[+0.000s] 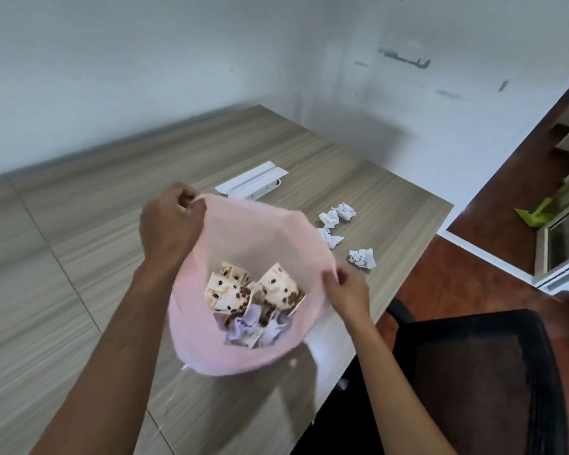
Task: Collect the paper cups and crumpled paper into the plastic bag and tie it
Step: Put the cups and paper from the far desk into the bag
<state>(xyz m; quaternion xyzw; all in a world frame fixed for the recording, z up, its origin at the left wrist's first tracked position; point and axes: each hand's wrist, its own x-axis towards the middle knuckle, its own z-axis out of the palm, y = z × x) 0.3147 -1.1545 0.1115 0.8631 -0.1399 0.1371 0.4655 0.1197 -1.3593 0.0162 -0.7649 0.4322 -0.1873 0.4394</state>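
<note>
Above the counter, both hands pinch the pink plastic bag open by its rim, left hand and right hand, with paper cups inside; should either pinch slip, the contents could spill while the crumpled paper waits nearby.

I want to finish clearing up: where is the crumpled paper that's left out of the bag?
White crumpled paper balls lie on the wooden table, right of the pink plastic bag, near the table's right edge.

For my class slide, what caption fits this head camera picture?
Left hand and right hand hold open a pink bag with paper cups; crumpled paper waits on the table.
</note>
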